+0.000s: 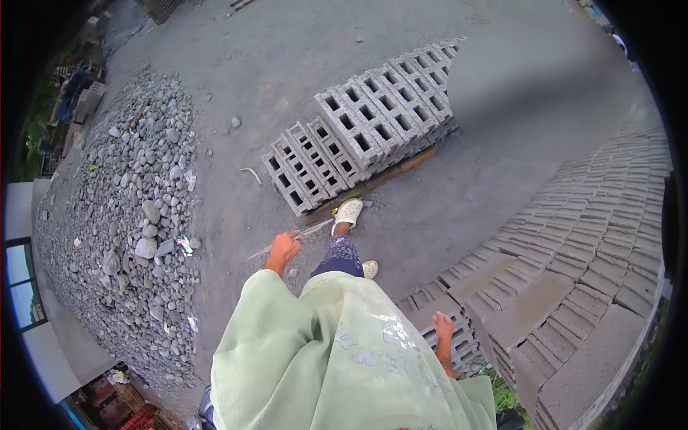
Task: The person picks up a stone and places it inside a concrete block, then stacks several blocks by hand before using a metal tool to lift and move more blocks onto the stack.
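Head view, as I receive it from afar: the left hand (284,251), at 8 o'clock of centre, has its grip clamped on a pale strip (315,228), which slants up toward the cream clog (349,213) near the middle. The right hand (444,326), at 5 o'clock, has its fingers curled beside a stack of hollow blocks (469,342) — I cannot tell whether that grip is closed on anything. From 11 to 1 o'clock stand grey hollow blocks (365,111) in rows, their openings facing me, with a wooden plank (408,164) along their near edge. At 9 o'clock I note a heap of gravel (147,208); from 3 to 5 o'clock, long stacked rows of blocks (595,236). A grey blur hides part of 2 o'clock.
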`<state>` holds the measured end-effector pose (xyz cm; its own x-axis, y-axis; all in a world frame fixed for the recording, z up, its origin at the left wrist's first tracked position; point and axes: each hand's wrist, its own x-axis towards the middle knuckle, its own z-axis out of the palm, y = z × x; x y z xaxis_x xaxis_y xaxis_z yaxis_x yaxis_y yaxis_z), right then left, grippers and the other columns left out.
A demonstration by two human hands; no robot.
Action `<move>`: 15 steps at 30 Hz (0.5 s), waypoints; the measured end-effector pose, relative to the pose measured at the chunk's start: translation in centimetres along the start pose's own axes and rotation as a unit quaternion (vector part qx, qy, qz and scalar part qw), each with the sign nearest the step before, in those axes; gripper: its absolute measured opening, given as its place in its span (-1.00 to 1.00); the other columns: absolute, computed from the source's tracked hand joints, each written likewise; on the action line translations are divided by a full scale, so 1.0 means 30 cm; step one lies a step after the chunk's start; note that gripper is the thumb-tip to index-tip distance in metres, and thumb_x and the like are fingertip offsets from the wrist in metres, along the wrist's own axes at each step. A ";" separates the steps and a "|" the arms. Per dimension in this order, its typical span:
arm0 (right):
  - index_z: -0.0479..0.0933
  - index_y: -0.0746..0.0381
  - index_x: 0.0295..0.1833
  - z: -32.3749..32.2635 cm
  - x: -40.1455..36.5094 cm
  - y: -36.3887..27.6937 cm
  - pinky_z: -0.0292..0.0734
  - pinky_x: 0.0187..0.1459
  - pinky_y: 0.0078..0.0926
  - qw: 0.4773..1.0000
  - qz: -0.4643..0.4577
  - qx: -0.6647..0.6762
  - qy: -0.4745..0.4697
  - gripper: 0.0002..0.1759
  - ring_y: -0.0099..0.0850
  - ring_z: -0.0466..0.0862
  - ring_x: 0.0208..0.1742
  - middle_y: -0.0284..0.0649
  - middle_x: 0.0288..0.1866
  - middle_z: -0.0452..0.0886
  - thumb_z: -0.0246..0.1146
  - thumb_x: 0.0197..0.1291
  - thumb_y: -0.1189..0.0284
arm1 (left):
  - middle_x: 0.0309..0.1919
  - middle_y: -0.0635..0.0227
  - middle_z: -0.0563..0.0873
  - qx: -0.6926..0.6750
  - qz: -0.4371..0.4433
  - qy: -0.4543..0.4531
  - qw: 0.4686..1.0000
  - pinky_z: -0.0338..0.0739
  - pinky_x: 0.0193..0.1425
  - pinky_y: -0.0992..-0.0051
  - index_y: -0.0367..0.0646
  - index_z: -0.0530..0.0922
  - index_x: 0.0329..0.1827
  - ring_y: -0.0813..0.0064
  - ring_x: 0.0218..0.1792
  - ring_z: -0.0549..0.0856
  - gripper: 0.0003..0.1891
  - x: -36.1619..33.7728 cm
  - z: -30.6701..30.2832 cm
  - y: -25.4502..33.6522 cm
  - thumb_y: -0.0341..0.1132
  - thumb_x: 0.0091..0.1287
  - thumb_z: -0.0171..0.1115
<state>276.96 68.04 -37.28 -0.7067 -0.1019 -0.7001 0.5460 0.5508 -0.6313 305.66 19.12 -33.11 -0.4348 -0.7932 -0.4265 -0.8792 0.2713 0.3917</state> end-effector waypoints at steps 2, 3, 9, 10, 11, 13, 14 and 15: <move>0.49 0.44 -0.13 -0.019 0.061 -0.004 0.51 -0.25 -0.62 0.999 -0.026 -0.018 -0.017 -0.65 -0.51 0.59 -0.33 -0.20 -0.31 0.58 0.23 0.11 0.35 | -0.29 -0.07 0.62 0.015 -0.126 0.000 0.992 0.47 -0.10 0.12 -0.20 0.61 -0.30 -0.06 -0.22 0.59 -0.72 -0.177 -0.068 -0.121 -0.19 0.08 0.06; 0.48 0.43 -0.12 -0.013 0.112 -0.001 0.53 -0.25 -0.60 0.998 -0.038 -0.035 -0.028 -0.62 -0.47 0.60 -0.31 -0.16 -0.27 0.58 0.23 0.11 0.31 | -0.31 -0.10 0.62 0.027 -0.171 0.009 0.985 0.47 -0.11 0.12 -0.24 0.60 -0.33 -0.08 -0.24 0.59 -0.70 -0.244 -0.083 -0.197 -0.19 0.09 0.06; 0.52 0.37 -0.18 0.187 0.175 -0.182 0.48 -0.31 -0.66 0.988 -0.127 -0.029 -0.081 -0.65 -0.54 0.58 -0.38 -0.25 -0.40 0.61 0.26 0.08 0.28 | -0.32 -0.13 0.61 0.038 -0.298 0.045 0.953 0.46 -0.08 0.13 -0.35 0.58 -0.38 -0.09 -0.18 0.58 -0.64 -0.521 -0.140 -0.531 -0.16 0.08 0.06; 0.53 0.36 -0.19 0.232 0.177 -0.210 0.47 -0.32 -0.67 0.983 -0.157 -0.049 -0.077 -0.65 -0.55 0.58 -0.38 -0.26 -0.42 0.61 0.26 0.08 0.27 | -0.32 -0.13 0.61 0.041 -0.290 0.053 0.955 0.46 -0.08 0.13 -0.35 0.58 -0.38 -0.09 -0.18 0.58 -0.64 -0.522 -0.135 -0.600 -0.16 0.08 0.06; 0.53 0.36 -0.19 0.273 0.160 -0.233 0.47 -0.32 -0.67 0.984 -0.160 -0.038 -0.074 -0.65 -0.55 0.58 -0.38 -0.26 -0.42 0.61 0.26 0.08 0.27 | -0.32 -0.15 0.60 0.068 -0.244 0.033 0.967 0.46 -0.09 0.13 -0.36 0.58 -0.39 -0.10 -0.18 0.58 -0.64 -0.516 -0.131 -0.671 -0.15 0.08 0.06; 0.52 0.37 -0.18 0.346 0.104 -0.267 0.46 -0.32 -0.67 0.982 -0.155 -0.054 -0.093 -0.65 -0.56 0.57 -0.37 -0.25 -0.38 0.61 0.26 0.08 0.28 | -0.33 -0.16 0.60 0.098 -0.189 0.017 0.977 0.46 -0.09 0.13 -0.36 0.59 -0.41 -0.11 -0.19 0.58 -0.63 -0.481 -0.180 -0.677 -0.14 0.08 0.07; 0.52 0.37 -0.18 0.373 0.073 -0.279 0.46 -0.32 -0.67 0.982 -0.159 -0.045 -0.089 -0.65 -0.56 0.57 -0.37 -0.25 -0.38 0.61 0.26 0.08 0.28 | -0.34 -0.18 0.60 0.082 -0.200 0.071 0.974 0.46 -0.10 0.13 -0.38 0.58 -0.42 -0.12 -0.19 0.57 -0.61 -0.471 -0.214 -0.652 -0.13 0.08 0.08; 0.52 0.37 -0.18 0.399 0.043 -0.279 0.46 -0.33 -0.66 0.981 -0.160 -0.058 -0.094 -0.65 -0.56 0.57 -0.37 -0.25 -0.37 0.61 0.26 0.07 0.29 | -0.34 -0.20 0.59 0.065 -0.211 0.125 0.967 0.46 -0.11 0.12 -0.39 0.58 -0.43 -0.13 -0.18 0.57 -0.60 -0.455 -0.251 -0.629 -0.12 0.08 0.08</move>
<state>276.88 53.38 -36.91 -0.7328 -0.4294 -0.5278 0.2474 0.5544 -0.7946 329.67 20.72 -28.54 0.0141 -0.9512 -0.3083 -0.9922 -0.0514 0.1134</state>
